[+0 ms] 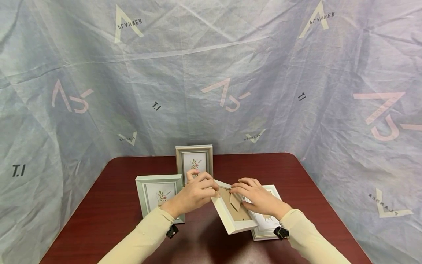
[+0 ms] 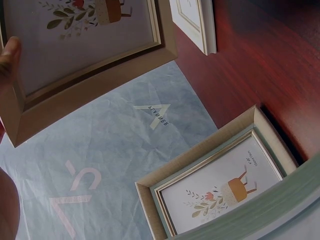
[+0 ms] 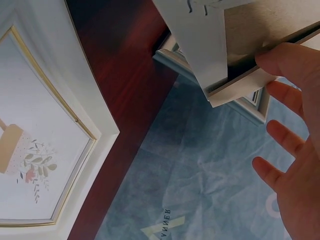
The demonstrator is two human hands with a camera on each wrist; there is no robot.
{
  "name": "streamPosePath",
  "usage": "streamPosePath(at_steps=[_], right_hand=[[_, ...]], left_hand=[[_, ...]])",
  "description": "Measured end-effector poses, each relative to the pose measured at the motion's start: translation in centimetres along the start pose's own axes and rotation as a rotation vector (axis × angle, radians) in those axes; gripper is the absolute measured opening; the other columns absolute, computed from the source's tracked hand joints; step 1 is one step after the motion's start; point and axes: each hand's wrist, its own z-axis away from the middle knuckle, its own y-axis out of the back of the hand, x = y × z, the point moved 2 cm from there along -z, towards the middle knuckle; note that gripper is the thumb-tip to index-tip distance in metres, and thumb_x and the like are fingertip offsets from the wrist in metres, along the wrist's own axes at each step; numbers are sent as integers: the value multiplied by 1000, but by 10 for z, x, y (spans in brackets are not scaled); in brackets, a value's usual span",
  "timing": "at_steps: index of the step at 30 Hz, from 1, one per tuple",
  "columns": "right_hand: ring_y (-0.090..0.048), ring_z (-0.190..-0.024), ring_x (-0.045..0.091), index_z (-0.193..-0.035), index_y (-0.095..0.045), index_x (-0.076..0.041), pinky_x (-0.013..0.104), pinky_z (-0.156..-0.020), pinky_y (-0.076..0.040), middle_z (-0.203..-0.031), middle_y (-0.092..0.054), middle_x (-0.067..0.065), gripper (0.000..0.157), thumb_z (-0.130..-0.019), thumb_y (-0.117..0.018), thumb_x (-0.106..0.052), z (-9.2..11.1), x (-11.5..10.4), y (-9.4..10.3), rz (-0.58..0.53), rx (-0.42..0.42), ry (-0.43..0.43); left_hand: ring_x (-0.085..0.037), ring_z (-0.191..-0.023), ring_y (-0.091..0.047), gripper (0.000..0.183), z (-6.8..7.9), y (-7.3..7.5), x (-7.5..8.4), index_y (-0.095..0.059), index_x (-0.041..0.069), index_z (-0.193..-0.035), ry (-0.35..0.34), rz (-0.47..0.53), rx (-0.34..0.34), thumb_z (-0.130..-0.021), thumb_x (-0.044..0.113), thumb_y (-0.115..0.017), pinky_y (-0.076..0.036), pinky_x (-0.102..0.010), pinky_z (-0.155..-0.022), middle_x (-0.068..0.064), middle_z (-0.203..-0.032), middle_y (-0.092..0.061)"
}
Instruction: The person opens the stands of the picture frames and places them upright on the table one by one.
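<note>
A cream picture frame (image 1: 222,217) is held tilted above the table, its brown back and easel stand (image 1: 235,201) facing up in the head view. My left hand (image 1: 195,193) grips its left edge; in the left wrist view the thumb (image 2: 9,57) lies on the front, beside a flower-vase print. My right hand (image 1: 260,199) is at the opposite edge. In the right wrist view its thumb and index finger pinch that edge, while the other fingers (image 3: 285,137) are spread apart.
A pale green frame (image 1: 141,194) stands at left, and a champagne-coloured frame (image 1: 194,148) stands behind it near the back edge. Right of the held frame, a white frame (image 1: 266,235) stands partly behind my right hand. All are on the dark red table (image 1: 99,216); grey printed cloth (image 1: 184,73) hangs around.
</note>
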Motion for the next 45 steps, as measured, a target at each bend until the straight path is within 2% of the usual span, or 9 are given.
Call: streamPosePath(at_steps=[11, 33, 45], right_hand=[[-49, -121, 29, -125, -62, -15, 48, -98, -36, -128, -60, 3, 54, -75, -80, -5, 0, 2, 6, 39, 31, 24], [-51, -119, 30, -116, -64, -18, 51, -95, -38, -119, -62, 2, 60, -61, -81, -5, 1, 1, 18, 143, 61, 14], [-50, -119, 32, -116, -64, -21, 51, -94, -37, -118, -60, 5, 57, -63, -76, -4, 3, 2, 24, 192, 56, -12]], left_hand=[[-12, -95, -54, 21, -1, 1, 3, -69, 20, -83, 2, -13, -1, -72, 10, -84, -25, -52, -88, 10, -94, -63], [-12, -93, -54, 24, -2, -1, 5, -68, 20, -81, -1, -44, -4, -71, 5, -83, -26, -53, -87, 10, -94, -64], [-12, -94, -53, 27, 3, -4, 3, -68, 20, -83, 7, -39, -36, -68, 4, -85, -25, -53, -88, 10, -96, -64]])
